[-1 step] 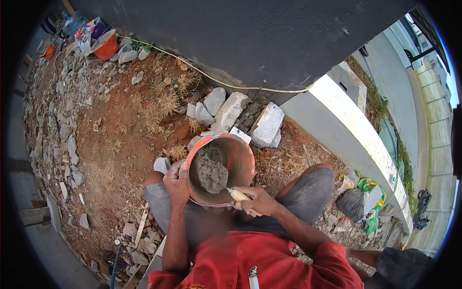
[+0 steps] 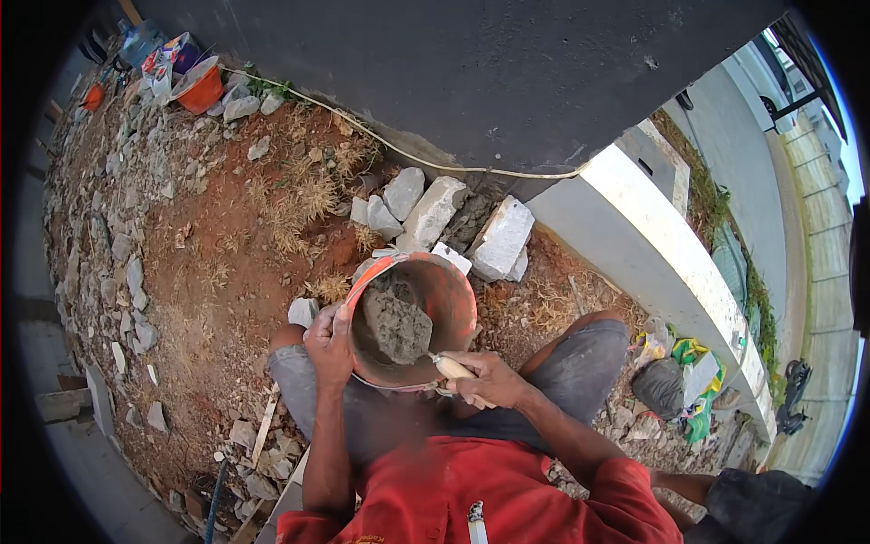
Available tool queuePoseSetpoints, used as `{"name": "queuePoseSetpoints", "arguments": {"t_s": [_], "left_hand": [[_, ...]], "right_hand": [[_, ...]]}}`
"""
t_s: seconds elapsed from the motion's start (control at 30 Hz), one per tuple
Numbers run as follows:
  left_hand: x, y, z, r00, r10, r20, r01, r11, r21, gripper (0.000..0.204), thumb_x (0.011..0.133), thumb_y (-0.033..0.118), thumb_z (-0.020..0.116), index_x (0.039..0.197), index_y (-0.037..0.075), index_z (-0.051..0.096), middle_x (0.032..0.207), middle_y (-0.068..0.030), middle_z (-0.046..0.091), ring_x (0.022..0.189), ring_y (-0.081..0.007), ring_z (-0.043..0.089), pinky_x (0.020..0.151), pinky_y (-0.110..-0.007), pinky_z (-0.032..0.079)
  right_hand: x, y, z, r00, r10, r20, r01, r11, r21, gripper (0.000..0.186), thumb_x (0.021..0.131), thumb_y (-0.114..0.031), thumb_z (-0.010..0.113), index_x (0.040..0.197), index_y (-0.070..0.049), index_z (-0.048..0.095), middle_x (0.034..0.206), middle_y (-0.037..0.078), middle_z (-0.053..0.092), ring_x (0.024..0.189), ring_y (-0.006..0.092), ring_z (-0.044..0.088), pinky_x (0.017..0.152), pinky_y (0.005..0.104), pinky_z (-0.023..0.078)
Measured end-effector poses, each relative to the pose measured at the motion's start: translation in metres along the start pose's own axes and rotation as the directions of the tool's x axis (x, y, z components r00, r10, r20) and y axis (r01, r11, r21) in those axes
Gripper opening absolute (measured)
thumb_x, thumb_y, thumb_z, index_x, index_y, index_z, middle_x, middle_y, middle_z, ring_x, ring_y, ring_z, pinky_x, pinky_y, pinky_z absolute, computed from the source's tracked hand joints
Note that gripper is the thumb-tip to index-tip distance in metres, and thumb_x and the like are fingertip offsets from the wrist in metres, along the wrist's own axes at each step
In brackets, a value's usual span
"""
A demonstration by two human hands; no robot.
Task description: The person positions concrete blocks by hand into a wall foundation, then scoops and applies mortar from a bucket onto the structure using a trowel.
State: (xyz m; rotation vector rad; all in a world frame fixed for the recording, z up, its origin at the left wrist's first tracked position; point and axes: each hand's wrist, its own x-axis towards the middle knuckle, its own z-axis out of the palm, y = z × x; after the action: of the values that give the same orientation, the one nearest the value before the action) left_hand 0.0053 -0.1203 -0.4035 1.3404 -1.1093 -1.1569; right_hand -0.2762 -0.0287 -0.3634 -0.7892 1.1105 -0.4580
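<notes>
An orange bucket [image 2: 460, 295], its inside smeared with grey, is tipped toward me between my knees. My left hand [image 2: 329, 346] is closed on its left rim. Wet grey mortar [image 2: 391, 319] lies in a heap inside. My right hand [image 2: 492, 381] grips the pale wooden handle of a trowel [image 2: 456, 369] at the bucket's lower right rim. The trowel's blade reaches into the bucket and is hard to tell apart from the mortar. Just beyond the bucket, two white blocks [image 2: 504, 238] stand with a strip of mortar between them.
A dark wall [image 2: 453, 82] rises ahead, with a pale cable [image 2: 408, 152] along its foot. To the right runs a low white-topped wall [image 2: 662, 231], with bags [image 2: 660, 385] beside it. Rubble [image 2: 136, 272] covers the left ground; an orange basin [image 2: 199, 89] sits far left.
</notes>
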Motion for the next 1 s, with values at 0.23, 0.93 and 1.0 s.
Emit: {"name": "queuePoseSetpoints", "arguments": {"t_s": [0.23, 0.93, 1.0], "left_hand": [[0.016, 0.0, -0.001, 0.997, -0.013, -0.08, 0.009, 0.999, -0.049, 0.027, 0.107, 0.022, 0.06, 0.095, -0.001, 0.069, 0.085, 0.004, 0.061, 0.077, -0.0036, 0.05, 0.068, -0.022, 0.042], [0.004, 0.013, 0.021, 0.996, -0.062, -0.059, 0.069, 0.991, 0.117, 0.031, 0.105, 0.022, 0.064, 0.12, -0.004, 0.07, 0.108, -0.0064, 0.073, 0.099, -0.0115, 0.064, 0.09, -0.028, 0.051], [-0.001, 0.015, 0.025, 1.0, 0.021, -0.01, -0.019, 0.987, 0.162, 0.032, 0.103, 0.022, 0.067, 0.121, -0.004, 0.07, 0.108, -0.0071, 0.073, 0.1, -0.0116, 0.064, 0.09, -0.028, 0.051]], "right_hand": [[-0.059, -0.085, -0.046, 0.993, -0.088, -0.08, 0.101, 0.978, 0.185, 0.055, 0.096, -0.016, 0.066, 0.147, -0.001, 0.051, 0.091, 0.003, 0.063, 0.065, 0.0073, 0.058, 0.052, 0.0224, 0.047], [-0.02, -0.087, -0.054, 0.892, -0.443, 0.091, 0.247, 0.308, -0.919, 0.053, 0.089, -0.018, 0.064, 0.135, 0.005, 0.057, 0.093, 0.023, 0.07, 0.077, 0.0307, 0.072, 0.065, 0.0408, 0.058], [0.017, -0.073, -0.029, 0.934, -0.353, -0.059, 0.033, 0.248, -0.968, 0.054, 0.086, -0.014, 0.065, 0.135, 0.006, 0.056, 0.095, 0.025, 0.07, 0.084, 0.0351, 0.073, 0.072, 0.0438, 0.059]]}}
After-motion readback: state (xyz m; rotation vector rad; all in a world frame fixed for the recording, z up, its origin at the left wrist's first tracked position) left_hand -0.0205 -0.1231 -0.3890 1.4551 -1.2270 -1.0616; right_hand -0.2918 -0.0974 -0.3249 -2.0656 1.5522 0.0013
